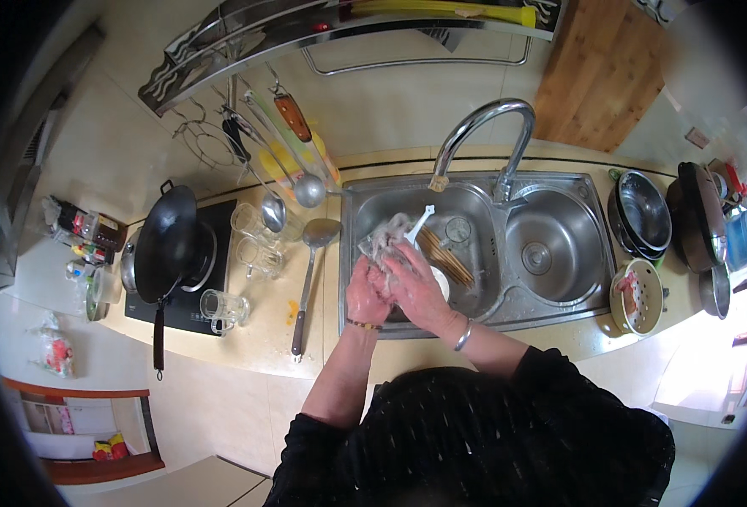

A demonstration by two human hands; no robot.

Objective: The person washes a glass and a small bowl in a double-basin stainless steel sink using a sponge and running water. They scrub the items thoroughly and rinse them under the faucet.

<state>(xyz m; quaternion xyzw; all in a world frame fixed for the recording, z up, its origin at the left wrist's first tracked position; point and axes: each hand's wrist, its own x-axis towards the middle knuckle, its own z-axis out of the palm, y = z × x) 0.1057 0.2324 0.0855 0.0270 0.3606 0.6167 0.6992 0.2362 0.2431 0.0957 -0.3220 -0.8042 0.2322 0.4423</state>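
Note:
Over the left basin of a steel double sink (424, 326), both hands are close together on a wet, soapy greyish cloth (391, 236). My left hand (368, 290) is at its lower left, its fingers curled and partly hidden. My right hand (416, 282) lies across the cloth from the right, fingers extended over it. Just beyond the right fingers a white spoon handle (421, 222) sticks up. A bundle of wooden chopsticks (451, 261) lies in the basin, beside a clear glass (458, 230). Part of a white bowl (440, 285) shows below the right hand.
A chrome faucet (484, 117) arches over the sink. Left are a ladle (313, 253), glass mugs (224, 306) and a wok (165, 244) on a cooktop. Utensils hang above. Right of the round basin (548, 253) stand metal bowls (645, 209) and a cream colander (649, 304).

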